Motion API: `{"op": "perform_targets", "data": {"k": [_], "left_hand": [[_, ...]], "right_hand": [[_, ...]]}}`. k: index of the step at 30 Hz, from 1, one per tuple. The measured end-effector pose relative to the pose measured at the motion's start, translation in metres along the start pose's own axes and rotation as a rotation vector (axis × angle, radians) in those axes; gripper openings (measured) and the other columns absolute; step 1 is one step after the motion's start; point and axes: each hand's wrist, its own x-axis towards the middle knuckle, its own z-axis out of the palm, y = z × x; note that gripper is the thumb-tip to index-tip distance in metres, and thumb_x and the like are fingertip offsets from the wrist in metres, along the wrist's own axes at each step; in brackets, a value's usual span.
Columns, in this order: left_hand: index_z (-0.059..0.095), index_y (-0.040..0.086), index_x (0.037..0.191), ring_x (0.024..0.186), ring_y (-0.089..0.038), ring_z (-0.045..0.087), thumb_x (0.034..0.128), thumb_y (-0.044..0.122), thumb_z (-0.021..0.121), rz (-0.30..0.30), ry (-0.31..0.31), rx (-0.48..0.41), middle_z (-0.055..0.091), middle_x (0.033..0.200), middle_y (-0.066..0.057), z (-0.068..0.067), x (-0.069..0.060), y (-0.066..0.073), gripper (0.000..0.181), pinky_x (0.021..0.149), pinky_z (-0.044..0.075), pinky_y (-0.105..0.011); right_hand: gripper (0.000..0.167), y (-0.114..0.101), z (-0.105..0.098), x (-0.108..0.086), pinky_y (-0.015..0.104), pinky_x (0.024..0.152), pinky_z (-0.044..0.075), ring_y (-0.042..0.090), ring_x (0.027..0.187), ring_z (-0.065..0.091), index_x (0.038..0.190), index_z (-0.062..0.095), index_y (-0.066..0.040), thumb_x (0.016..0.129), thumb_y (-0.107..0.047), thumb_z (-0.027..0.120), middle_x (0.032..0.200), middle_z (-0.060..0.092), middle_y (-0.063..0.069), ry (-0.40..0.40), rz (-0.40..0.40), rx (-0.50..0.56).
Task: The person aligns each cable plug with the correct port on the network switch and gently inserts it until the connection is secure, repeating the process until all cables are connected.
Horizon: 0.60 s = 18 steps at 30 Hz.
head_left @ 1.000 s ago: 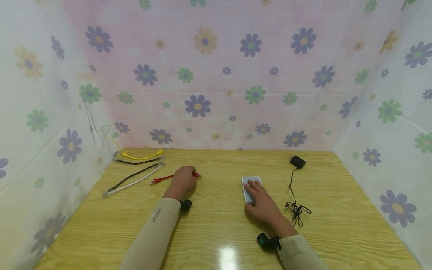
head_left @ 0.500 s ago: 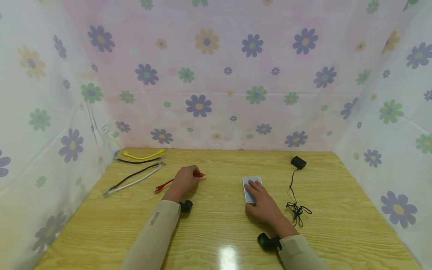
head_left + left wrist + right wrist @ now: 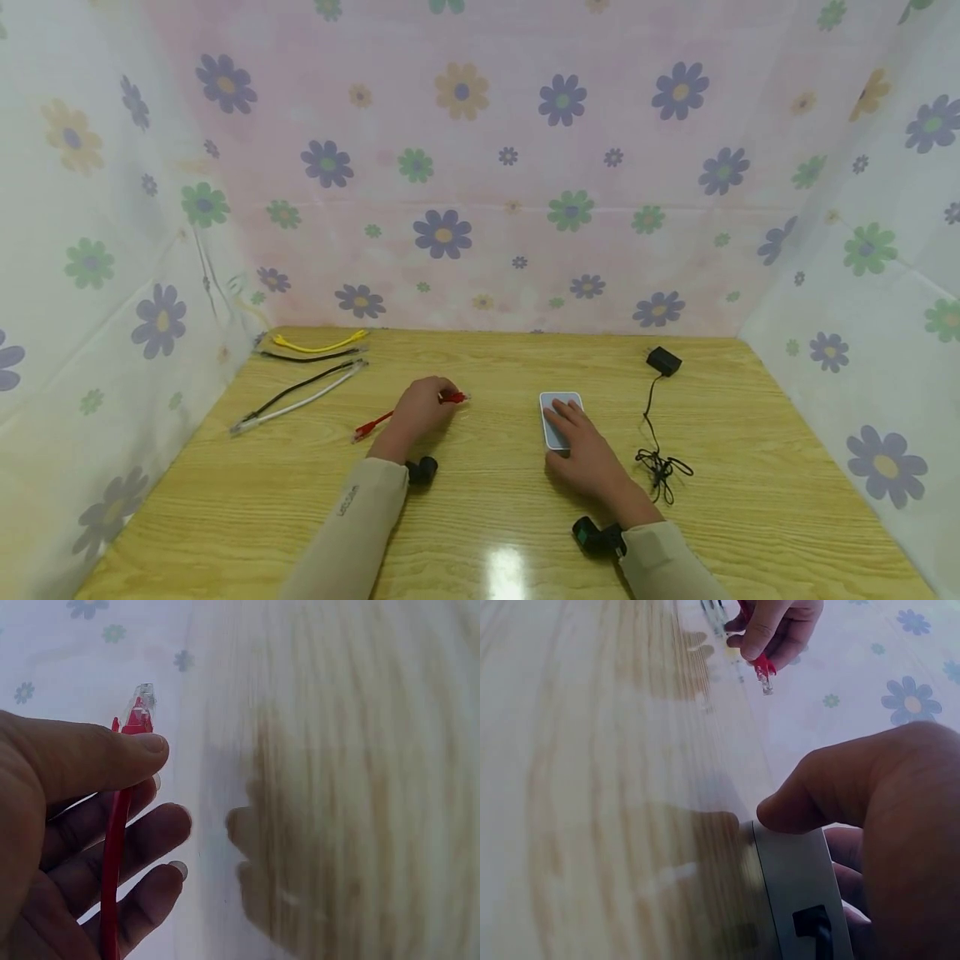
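My left hand [image 3: 423, 406] pinches a red network cable [image 3: 112, 870] just behind its clear plug [image 3: 145, 694], thumb on one side and fingers on the other. The plug end points right, held slightly above the table; the other red end [image 3: 363, 432] trails down to the left. Under my right hand [image 3: 596, 462] lies a small flat white box [image 3: 551, 437] with a grey top. My right thumb [image 3: 791, 814] presses against its side while the fingers lie over the top. In the right wrist view, a black cable [image 3: 823, 937] enters a port in the box's end.
At the back left lie a yellow cable [image 3: 318, 346], two black cables, one of them the upper black cable [image 3: 311, 359], and a white cable [image 3: 300, 406]. A black power adapter [image 3: 663, 361] with a bundled cord [image 3: 660, 467] lies on the right. Flowered cloth [image 3: 480, 167] encloses the table.
My left hand has moved a little to the right, carrying the red network cable, whose trailing end has shifted right and nearer. My right hand has stayed on the white box.
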Motion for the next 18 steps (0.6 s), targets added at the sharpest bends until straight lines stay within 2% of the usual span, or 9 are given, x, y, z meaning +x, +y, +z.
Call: {"op": "perform_targets", "data": {"k": [5, 11, 18], "left_hand": [[0.070, 0.015, 0.101, 0.086, -0.018, 0.063, 0.0904, 0.014, 0.068, 0.021, -0.008, -0.003, 0.069, 0.100, -0.002, 0.001, -0.004, 0.005, 0.011, 0.077, 0.053, -0.038], [0.068, 0.018, 0.102, 0.086, -0.018, 0.062, 0.0907, 0.011, 0.065, 0.019, -0.032, -0.036, 0.068, 0.098, -0.001, 0.005, -0.010, 0.011, 0.014, 0.077, 0.052, -0.038], [0.068, 0.014, 0.100, 0.090, -0.021, 0.064, 0.0894, 0.010, 0.068, 0.037, -0.013, -0.123, 0.069, 0.097, -0.003, 0.014, -0.014, 0.017, 0.011, 0.078, 0.053, -0.040]], "right_hand": [[0.060, 0.000, -0.001, 0.000, 0.059, 0.108, 0.034, 0.039, 0.147, 0.020, 0.147, 0.042, -0.008, 0.090, -0.018, 0.058, 0.157, 0.031, 0.013, -0.001, -0.014, 0.016], [0.061, 0.003, -0.001, 0.001, 0.059, 0.109, 0.033, 0.039, 0.148, 0.018, 0.148, 0.041, -0.008, 0.091, -0.020, 0.060, 0.157, 0.030, 0.013, -0.008, -0.027, 0.027], [0.061, 0.007, 0.000, 0.000, 0.058, 0.110, 0.032, 0.037, 0.148, 0.019, 0.148, 0.042, -0.009, 0.091, -0.021, 0.061, 0.157, 0.031, 0.012, -0.005, -0.031, 0.016]]}}
